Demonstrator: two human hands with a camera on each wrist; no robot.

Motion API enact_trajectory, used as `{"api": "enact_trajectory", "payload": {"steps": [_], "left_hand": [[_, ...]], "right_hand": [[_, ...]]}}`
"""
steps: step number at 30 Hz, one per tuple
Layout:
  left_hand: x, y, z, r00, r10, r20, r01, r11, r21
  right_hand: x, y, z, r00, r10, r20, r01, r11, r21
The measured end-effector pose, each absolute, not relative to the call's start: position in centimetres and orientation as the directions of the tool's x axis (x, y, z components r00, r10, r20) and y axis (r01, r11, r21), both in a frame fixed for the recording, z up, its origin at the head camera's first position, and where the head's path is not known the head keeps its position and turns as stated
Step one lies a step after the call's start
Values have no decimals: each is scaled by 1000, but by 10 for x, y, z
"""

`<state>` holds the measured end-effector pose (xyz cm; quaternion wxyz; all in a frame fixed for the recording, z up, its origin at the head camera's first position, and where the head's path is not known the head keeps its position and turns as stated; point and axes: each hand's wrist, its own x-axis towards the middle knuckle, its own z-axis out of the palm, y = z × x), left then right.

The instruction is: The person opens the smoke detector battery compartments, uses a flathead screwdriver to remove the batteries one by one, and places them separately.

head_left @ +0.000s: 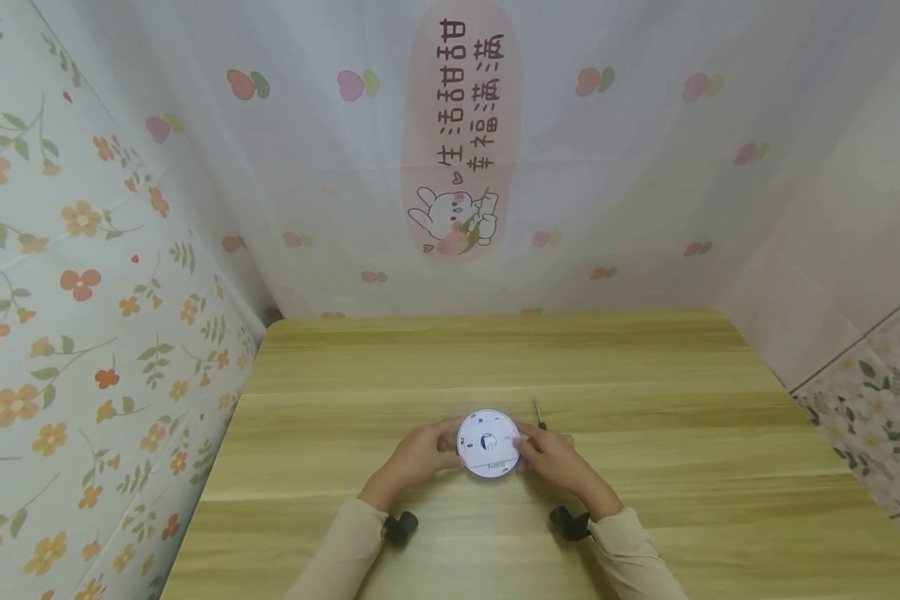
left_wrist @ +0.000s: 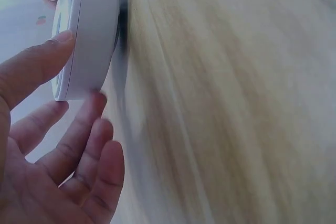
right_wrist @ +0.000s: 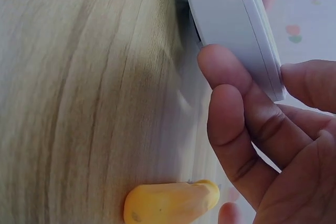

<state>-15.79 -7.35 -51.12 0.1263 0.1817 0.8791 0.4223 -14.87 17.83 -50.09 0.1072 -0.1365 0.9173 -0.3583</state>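
While the head camera looked down at the wood-grained surface (head_left: 330, 358), both hands were grasping one white disc (head_left: 487, 467) between them, in the nearer half of the surface. Its printed face was turned up, with small dark marks around it and a round blue-and-white spot at its middle. The left hand (head_left: 418, 456) gripped one side, and the right hand (head_left: 558, 461) gripped the opposite side with its thumb on the face. Just past the right hand lay a screwdriver (head_left: 537, 411), its metal shaft pointing away from the person and its handle partly hidden. Behind the surface hung a white curtain (head_left: 630, 175) with fruit-like prints.

Seen from the left wrist, the disc stood edge-on, showing a smooth side wall. The left thumb pressed the rim of the face while fingertips touched the wall below; part of the right hand showed at the far side.

From the right wrist, the right hand pinched the disc between thumb and fingers. Near those fingers a rounded yellow-orange object (right_wrist: 170, 203) lay on the surface. Whether the disc's underside touched the surface could not be told.
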Motion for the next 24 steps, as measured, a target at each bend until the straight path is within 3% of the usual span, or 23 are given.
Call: {"api": "enact_trajectory", "payload": {"steps": [17, 24], "left_hand": [[-162, -72, -520, -883, 469, -39, 197, 445, 873], [-164, -70, -519, -882, 470, -47, 201, 465, 862]], "right_hand": [[-155, 180, -506, -932, -347, -106, -186, 707, -682], [-155, 182, -506, -925, -358, -125, -174, 693, -700]]}}
